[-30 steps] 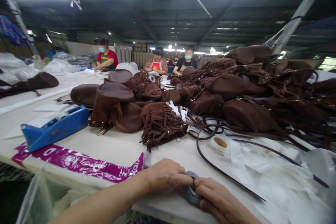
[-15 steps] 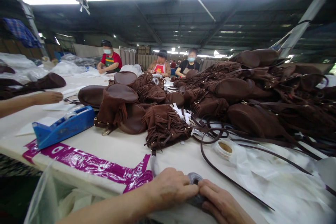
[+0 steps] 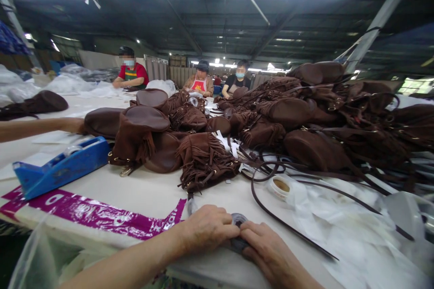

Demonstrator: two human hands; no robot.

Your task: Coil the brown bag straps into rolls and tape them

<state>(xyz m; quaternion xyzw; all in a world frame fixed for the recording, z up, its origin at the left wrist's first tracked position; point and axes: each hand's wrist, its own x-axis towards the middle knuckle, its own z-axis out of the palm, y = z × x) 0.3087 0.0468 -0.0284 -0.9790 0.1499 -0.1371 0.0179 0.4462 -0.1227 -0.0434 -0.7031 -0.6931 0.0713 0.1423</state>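
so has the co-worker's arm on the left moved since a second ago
Yes: the co-worker's arm came in from the left edge and now reaches the brown bag behind the blue tape dispenser.

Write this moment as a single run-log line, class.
left hand: pinching small grey roll | right hand: gripping same roll | place: table | nearby: fringed brown bag, blue tape dispenser

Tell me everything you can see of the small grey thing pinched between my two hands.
The small grey roll is dark grey and rounded, with a ring-like rim and a hollow in the middle. It looks like wound tape or ribbon, though most of it is hidden. It is held at the near edge of the white table; whether it rests on the top is unclear. The left hand covers its left side, fingertips on the rim, and the right hand presses against its right side.
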